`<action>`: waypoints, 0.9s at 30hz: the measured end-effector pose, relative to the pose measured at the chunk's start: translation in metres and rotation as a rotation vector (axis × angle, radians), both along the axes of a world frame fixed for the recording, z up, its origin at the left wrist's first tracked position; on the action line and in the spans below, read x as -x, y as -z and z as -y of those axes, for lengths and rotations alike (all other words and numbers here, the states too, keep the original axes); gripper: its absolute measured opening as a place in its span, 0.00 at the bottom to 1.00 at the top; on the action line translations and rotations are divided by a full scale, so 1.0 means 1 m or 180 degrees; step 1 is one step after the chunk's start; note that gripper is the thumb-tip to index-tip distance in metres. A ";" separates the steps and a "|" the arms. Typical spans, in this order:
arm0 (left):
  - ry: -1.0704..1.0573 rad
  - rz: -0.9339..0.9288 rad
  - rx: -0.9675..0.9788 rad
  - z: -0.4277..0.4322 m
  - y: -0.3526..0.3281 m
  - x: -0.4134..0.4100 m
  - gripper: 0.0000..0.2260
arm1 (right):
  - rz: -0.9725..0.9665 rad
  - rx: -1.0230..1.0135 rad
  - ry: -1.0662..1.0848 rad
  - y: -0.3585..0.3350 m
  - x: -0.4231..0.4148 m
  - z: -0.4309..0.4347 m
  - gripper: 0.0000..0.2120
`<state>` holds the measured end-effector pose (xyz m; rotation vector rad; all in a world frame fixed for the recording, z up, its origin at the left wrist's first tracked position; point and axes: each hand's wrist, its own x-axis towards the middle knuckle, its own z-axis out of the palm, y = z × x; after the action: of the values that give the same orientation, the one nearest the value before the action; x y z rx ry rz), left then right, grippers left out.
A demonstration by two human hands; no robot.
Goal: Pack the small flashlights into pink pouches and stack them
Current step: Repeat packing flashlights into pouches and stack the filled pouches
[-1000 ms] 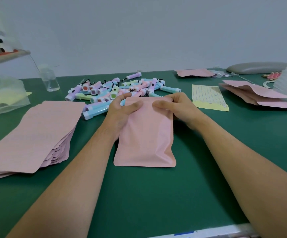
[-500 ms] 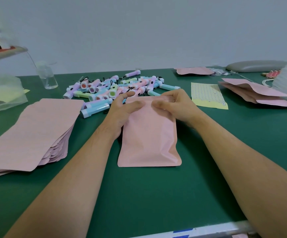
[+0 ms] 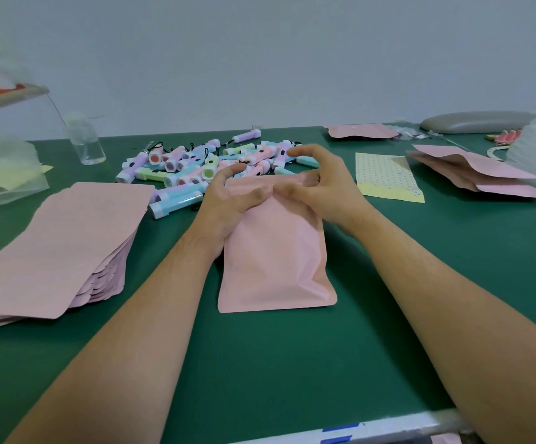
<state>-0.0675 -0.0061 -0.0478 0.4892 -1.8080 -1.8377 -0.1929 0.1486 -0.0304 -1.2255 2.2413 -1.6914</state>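
A pink pouch [image 3: 276, 251] lies on the green table [image 3: 292, 363] in front of me, its open top pointing away. My left hand [image 3: 228, 200] and my right hand [image 3: 321, 184] both pinch the pouch's top edge, thumbs meeting at the middle. Just beyond the hands lies a heap of small pastel flashlights [image 3: 196, 168] in purple, blue, green and pink. A thick stack of empty pink pouches [image 3: 61, 241] sits to the left. Filled pink pouches [image 3: 471, 174] are piled at the right.
A clear small bottle [image 3: 85, 145] stands at the back left beside a plastic bag [image 3: 0, 171]. A dotted sticker sheet [image 3: 385, 177] lies right of my hands. Another pink pouch [image 3: 361, 131] and a grey oval object [image 3: 475, 121] lie at the back right.
My thumbs have slid together along the pouch's top edge, and my right fingers have lifted and spread. The pouch has shifted slightly toward the right.
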 end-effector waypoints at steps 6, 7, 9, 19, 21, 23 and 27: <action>-0.0443 0.0129 0.0198 0.003 0.005 0.010 0.30 | -0.0181 -0.0325 0.0664 -0.004 0.014 -0.008 0.15; -0.0525 0.0144 0.0150 0.006 0.005 0.010 0.35 | -0.0446 -0.0591 0.1031 -0.006 0.020 -0.013 0.13; -0.0597 0.0194 0.0003 0.007 0.007 0.008 0.47 | -0.0899 -0.1124 0.1811 -0.007 0.036 -0.029 0.12; -0.0654 0.0440 0.0668 0.002 0.012 0.012 0.56 | -0.0170 -0.2281 0.3165 0.005 0.097 -0.106 0.20; -0.0644 0.0490 0.0789 0.002 0.012 0.013 0.55 | -0.0058 -0.2414 0.3114 0.004 0.100 -0.113 0.16; -0.0653 0.0497 0.0861 0.002 0.012 0.013 0.55 | -0.0099 -0.2406 0.3182 0.002 0.103 -0.115 0.14; -0.0649 0.0521 0.0968 0.000 0.012 0.012 0.54 | -0.0224 -0.2469 0.3259 0.005 0.104 -0.111 0.14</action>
<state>-0.0792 -0.0059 -0.0594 0.6938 -2.0184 -1.3916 -0.2972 0.2594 -0.0358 0.0853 3.3070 -0.6180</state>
